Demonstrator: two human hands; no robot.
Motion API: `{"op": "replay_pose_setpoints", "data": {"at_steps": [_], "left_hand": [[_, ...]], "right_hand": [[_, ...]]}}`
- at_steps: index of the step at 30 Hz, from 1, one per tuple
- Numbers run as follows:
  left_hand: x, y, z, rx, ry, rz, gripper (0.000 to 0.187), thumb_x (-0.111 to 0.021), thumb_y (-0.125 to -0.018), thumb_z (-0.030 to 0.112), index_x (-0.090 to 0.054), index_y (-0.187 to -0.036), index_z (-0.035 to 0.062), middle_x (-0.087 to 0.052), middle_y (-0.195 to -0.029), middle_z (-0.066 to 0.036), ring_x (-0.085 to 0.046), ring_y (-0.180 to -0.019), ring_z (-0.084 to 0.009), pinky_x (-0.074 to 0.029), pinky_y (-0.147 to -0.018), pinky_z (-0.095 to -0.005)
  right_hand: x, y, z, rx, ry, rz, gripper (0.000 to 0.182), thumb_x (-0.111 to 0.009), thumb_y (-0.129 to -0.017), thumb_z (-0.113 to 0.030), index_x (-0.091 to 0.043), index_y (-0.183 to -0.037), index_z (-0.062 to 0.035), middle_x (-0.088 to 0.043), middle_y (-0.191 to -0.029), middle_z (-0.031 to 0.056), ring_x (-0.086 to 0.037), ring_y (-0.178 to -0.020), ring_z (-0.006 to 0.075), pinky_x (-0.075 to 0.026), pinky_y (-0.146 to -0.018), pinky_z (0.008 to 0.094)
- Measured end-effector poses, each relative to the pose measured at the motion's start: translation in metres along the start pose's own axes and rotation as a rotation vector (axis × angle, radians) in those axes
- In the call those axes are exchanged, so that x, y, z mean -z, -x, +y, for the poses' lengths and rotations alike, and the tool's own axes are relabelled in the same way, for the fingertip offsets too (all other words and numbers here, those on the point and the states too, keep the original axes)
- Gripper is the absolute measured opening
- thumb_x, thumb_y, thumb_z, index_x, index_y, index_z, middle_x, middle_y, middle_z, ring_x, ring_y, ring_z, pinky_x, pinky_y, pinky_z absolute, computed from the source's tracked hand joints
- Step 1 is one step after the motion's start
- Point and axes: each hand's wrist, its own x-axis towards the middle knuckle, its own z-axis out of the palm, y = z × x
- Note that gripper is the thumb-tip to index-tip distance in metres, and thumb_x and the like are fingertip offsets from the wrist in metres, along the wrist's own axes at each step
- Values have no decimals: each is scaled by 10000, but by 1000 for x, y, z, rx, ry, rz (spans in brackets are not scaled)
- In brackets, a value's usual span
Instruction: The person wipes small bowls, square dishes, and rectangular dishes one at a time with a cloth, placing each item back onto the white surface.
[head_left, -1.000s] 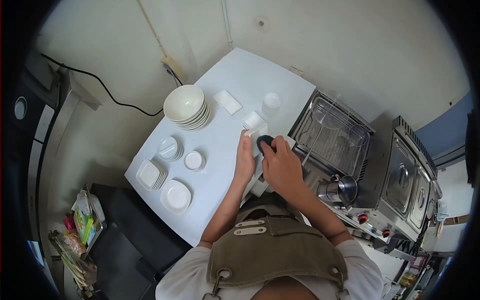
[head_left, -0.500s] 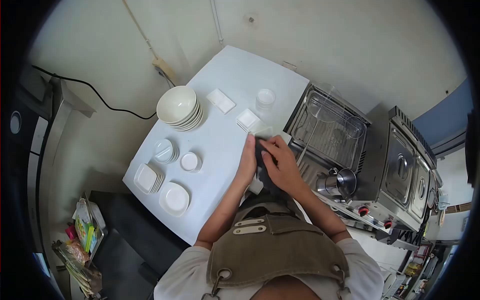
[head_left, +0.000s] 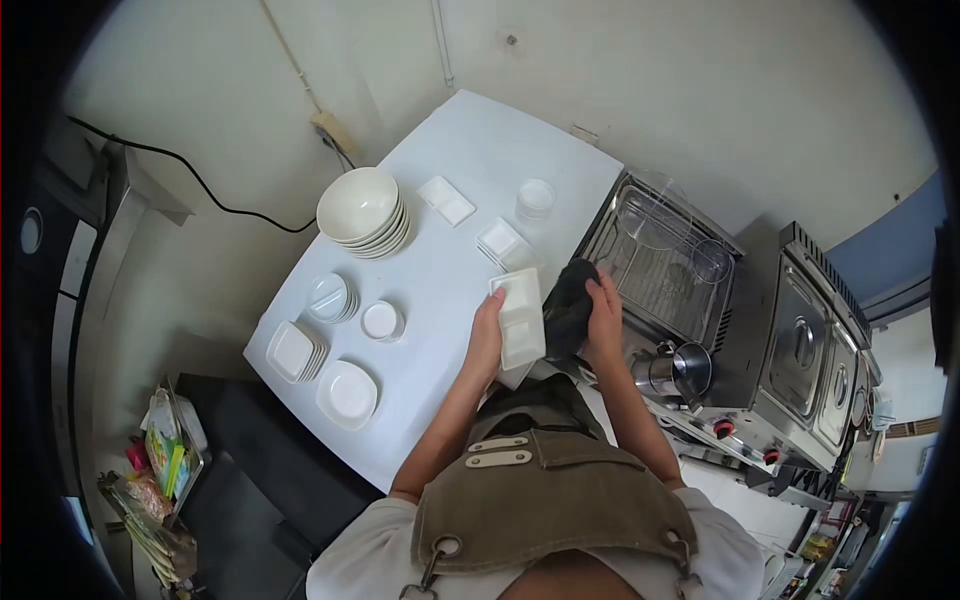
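Left hand (head_left: 487,335) grips a white divided rectangular dish (head_left: 521,318) by its long edge, fingers curled under and thumb on the rim, holding it tilted above the near edge of the white table (head_left: 480,160). Right hand (head_left: 603,322) is closed around a dark cloth (head_left: 568,305), bunched just beside the dish's right side and touching or nearly touching it; which of the 2 I cannot tell. Under the cloth and to the right sits a steel drying rack (head_left: 665,265) with clear glasses in it, and a steel pitcher (head_left: 678,370) stands near the right wrist.

On the table lie a stack of bowls (head_left: 364,212), 2 small square dishes (head_left: 503,243), a flat rectangular dish (head_left: 446,200), a small clear cup (head_left: 535,198), and further stacks of small plates (head_left: 330,297) toward the left edge.

The dish looks held by 1 edge only, so a slip seems the main risk: if it is wet or the cloth pushes hard against the free side, it could twist out of the fingers and strike the table edge or the rack. The right elbow also swings close to the pitcher and could knock it.
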Motion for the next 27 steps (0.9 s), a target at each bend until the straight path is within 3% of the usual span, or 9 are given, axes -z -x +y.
{"op": "replay_pose_setpoints", "data": {"at_steps": [2,4,5,8,10,15,19,22,27], "left_hand": [[-4,1,2,45,-56,-89,471,-345,-967,366,-458,-1258,13,-583,-1061,-122,-602,-906,-187,-474,-816,-306],[-26,6,4,-314,-203,-137,481,-363,-959,354,-451,-1275,3,-528,-1200,-127,-517,-1103,-209,-384,-961,-315],[-31,10,15,-265,-97,-230,479,-368,-960,328,-436,-1294,-8,-477,-1276,-109,-413,-1221,-220,-290,-1040,-312],[-20,-4,-1,-461,-489,-76,481,-332,-976,392,-491,-1251,31,-444,-1329,-103,-488,-1139,-200,-377,-966,-310],[-22,-3,-10,-391,-395,-76,479,-317,-986,380,-488,-1240,12,-477,-1283,-103,-489,-1134,-185,-375,-968,-298],[-16,-9,-27,-61,-127,-3,398,-345,-1004,287,-550,-1112,-36,-599,-1014,-111,-543,-964,-179,-401,-901,-276],[-16,-20,-36,-117,-129,52,394,-365,-1000,296,-567,-1058,-38,-600,-949,-102,-546,-883,-165,-420,-843,-277],[-17,-33,-39,-159,-183,58,416,-361,-1001,311,-563,-1036,-51,-600,-940,-133,-554,-875,-202,-421,-846,-295],[-20,-53,-43,-252,-584,116,465,-339,-992,345,-575,-1023,-54,-612,-918,-142,-562,-871,-208,-431,-832,-310]], "right_hand": [[-29,19,-15,-149,-212,87,301,-464,-936,-212,-551,-1151,-21,-587,-1114,65,-548,-1018,170,-420,-917,310],[-34,35,10,-274,-210,55,443,-364,-961,-326,-482,-1271,-33,-587,-1154,71,-555,-1060,171,-422,-932,303],[-32,39,14,-287,-240,26,464,-343,-970,-365,-489,-1264,-37,-591,-1140,75,-569,-1035,176,-441,-909,305],[-30,42,5,-328,-330,-61,508,-319,-987,-419,-490,-1258,-26,-593,-1135,94,-589,-1008,183,-461,-885,305],[-26,42,9,-361,-393,-118,528,-315,-994,-433,-484,-1260,-11,-592,-1144,109,-596,-1007,186,-463,-885,302],[-10,27,23,-229,178,-101,572,-350,-989,-461,-602,-1047,49,-650,-899,80,-605,-805,135,-474,-737,256],[2,12,32,-198,258,-167,574,-369,-988,-457,-626,-983,57,-643,-851,61,-570,-778,104,-458,-688,257],[9,3,34,-124,324,-158,537,-385,-984,-439,-634,-979,38,-657,-786,122,-611,-716,181,-462,-657,312],[22,-8,11,118,977,-92,447,-428,-966,-373,-607,-881,28,-568,-731,281,-569,-740,438,-450,-641,417]]}}
